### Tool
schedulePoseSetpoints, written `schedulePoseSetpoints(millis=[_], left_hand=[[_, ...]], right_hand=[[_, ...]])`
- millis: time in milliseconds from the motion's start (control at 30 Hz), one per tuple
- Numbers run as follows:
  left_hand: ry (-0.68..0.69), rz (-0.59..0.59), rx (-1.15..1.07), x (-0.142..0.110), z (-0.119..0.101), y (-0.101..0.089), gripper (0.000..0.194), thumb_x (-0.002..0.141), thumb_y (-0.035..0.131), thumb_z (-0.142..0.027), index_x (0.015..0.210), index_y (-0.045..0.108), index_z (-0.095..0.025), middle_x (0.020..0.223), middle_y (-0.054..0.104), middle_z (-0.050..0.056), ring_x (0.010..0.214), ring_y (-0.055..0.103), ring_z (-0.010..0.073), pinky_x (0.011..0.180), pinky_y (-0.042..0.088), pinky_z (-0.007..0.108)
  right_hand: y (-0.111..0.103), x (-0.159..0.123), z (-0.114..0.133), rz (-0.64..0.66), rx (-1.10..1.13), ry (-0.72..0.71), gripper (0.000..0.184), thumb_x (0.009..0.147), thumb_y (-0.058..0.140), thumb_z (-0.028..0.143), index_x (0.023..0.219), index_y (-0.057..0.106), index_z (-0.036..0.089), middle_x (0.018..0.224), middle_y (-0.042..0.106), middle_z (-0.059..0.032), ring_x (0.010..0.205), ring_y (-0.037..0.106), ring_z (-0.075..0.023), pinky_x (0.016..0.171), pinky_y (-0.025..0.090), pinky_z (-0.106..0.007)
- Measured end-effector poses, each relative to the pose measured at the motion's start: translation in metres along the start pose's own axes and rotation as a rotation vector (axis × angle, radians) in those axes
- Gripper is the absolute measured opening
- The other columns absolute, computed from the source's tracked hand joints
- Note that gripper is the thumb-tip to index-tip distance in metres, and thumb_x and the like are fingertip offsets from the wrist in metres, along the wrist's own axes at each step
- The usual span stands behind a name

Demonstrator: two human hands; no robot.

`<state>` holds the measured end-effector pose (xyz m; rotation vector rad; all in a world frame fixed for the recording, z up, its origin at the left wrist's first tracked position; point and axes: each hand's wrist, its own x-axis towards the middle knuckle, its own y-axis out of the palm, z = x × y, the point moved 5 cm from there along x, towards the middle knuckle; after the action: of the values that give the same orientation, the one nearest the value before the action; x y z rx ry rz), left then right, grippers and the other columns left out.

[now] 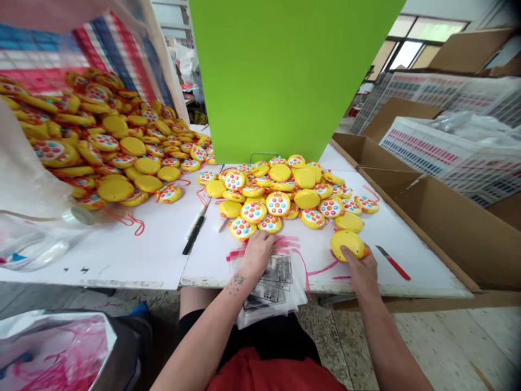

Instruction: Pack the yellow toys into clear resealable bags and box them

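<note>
My right hand (361,266) grips a round yellow toy (345,245), its plain back facing up and a bit of orange at one side. On the stack of clear plastic bags (277,282) with black print, at the table's front edge, rests my left hand (260,250). Its fingers are bent at the top of the bags, and whether they pinch one is hidden. Just beyond them lies a heap of the same yellow toys (279,203), many showing white faces with coloured dots.
A red-handled knife (394,263) lies right of my right hand. A black pen (194,234) is on the left. More toys spill from a large sack (134,146). Open cardboard boxes (443,228) stand at right, a green panel (280,76) behind. A bag (61,347) sits lower left.
</note>
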<state>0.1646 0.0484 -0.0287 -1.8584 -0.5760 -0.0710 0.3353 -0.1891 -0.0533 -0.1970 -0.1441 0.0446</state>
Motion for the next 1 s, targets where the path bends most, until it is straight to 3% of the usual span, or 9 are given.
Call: schedulePoseSetpoints(millis=[167,267,400,533,633,733,800,900,1000], left_hand=[[-0.034,-0.056,-0.169,0.002,0.002,-0.023,0.017,0.09,0.054,-0.022,0.084,0.069,-0.018,0.086,0.06,0.005,0.086,0.054,0.0199,0.078,0.045,0.031],[-0.053,-0.016,-0.288,-0.004,0.001,-0.034,0.014,0.088,0.058,-0.022,0.082,0.07,-0.018,0.084,0.06,0.004,0.083,0.056,0.0182,0.074,0.045,0.028],[-0.082,0.109,-0.139,-0.022,-0.002,-0.024,0.014,0.088,0.058,-0.02,0.078,0.067,-0.017,0.082,0.063,0.005,0.079,0.057,0.0196,0.074,0.044,0.032],[-0.02,0.055,0.035,-0.036,-0.005,-0.005,0.016,0.093,0.049,-0.02,0.087,0.063,-0.017,0.089,0.064,0.007,0.085,0.057,0.0228,0.078,0.044,0.037],[0.019,-0.01,-0.033,-0.04,-0.004,0.0,0.021,0.095,0.045,-0.022,0.11,0.058,-0.016,0.093,0.065,0.008,0.088,0.058,0.0232,0.081,0.045,0.039],[-0.011,-0.068,-0.18,-0.041,-0.001,-0.005,0.048,0.093,0.05,-0.025,0.138,0.036,-0.014,0.093,0.065,0.007,0.091,0.058,0.023,0.086,0.045,0.039],[-0.016,-0.069,-0.229,-0.042,-0.001,-0.01,0.057,0.093,0.05,-0.026,0.143,0.026,-0.013,0.092,0.065,0.006,0.09,0.057,0.0228,0.088,0.045,0.04],[-0.01,-0.05,-0.217,-0.042,-0.005,-0.015,0.05,0.095,0.046,-0.027,0.141,0.031,-0.014,0.098,0.064,0.009,0.093,0.056,0.0233,0.088,0.044,0.04],[-0.01,-0.004,-0.124,-0.042,-0.006,-0.015,0.029,0.096,0.041,-0.024,0.122,0.052,-0.016,0.101,0.063,0.01,0.095,0.055,0.0241,0.084,0.042,0.039]], right_hand=[[-0.001,0.001,-0.005,0.002,-0.015,-0.01,0.053,0.065,0.075,0.046,0.107,0.064,0.016,0.094,0.067,-0.0046,0.084,0.062,-0.0225,0.081,0.053,-0.042],[-0.003,0.003,-0.007,0.012,-0.036,-0.034,0.053,0.067,0.074,0.046,0.108,0.063,0.016,0.093,0.067,-0.0041,0.084,0.062,-0.0227,0.083,0.053,-0.045],[-0.005,0.006,-0.008,-0.019,-0.057,-0.031,0.057,0.065,0.077,0.044,0.111,0.059,0.016,0.098,0.065,-0.0048,0.089,0.061,-0.0237,0.088,0.051,-0.05],[0.005,0.006,0.001,0.009,0.165,0.009,0.058,0.064,0.076,0.04,0.113,0.053,0.018,0.101,0.063,-0.0044,0.091,0.062,-0.0223,0.084,0.054,-0.045],[0.022,-0.002,0.024,0.163,0.287,-0.049,0.061,0.065,0.077,0.037,0.118,0.051,0.021,0.106,0.064,-0.0051,0.096,0.063,-0.0226,0.084,0.055,-0.042],[0.044,-0.02,0.054,0.48,0.249,-0.123,0.058,0.065,0.079,0.034,0.116,0.056,0.022,0.111,0.066,-0.006,0.099,0.063,-0.0235,0.087,0.054,-0.041],[0.057,-0.035,0.073,0.7,0.21,-0.172,0.049,0.067,0.079,0.031,0.112,0.061,0.023,0.114,0.066,-0.0061,0.102,0.063,-0.024,0.09,0.052,-0.04],[0.074,-0.05,0.088,0.889,0.191,-0.204,0.044,0.071,0.077,0.031,0.112,0.063,0.024,0.116,0.066,-0.0064,0.105,0.062,-0.0243,0.093,0.051,-0.039],[0.092,-0.052,0.086,0.961,0.206,-0.16,0.053,0.073,0.076,0.032,0.123,0.059,0.023,0.12,0.065,-0.0073,0.107,0.062,-0.0249,0.093,0.052,-0.039]])
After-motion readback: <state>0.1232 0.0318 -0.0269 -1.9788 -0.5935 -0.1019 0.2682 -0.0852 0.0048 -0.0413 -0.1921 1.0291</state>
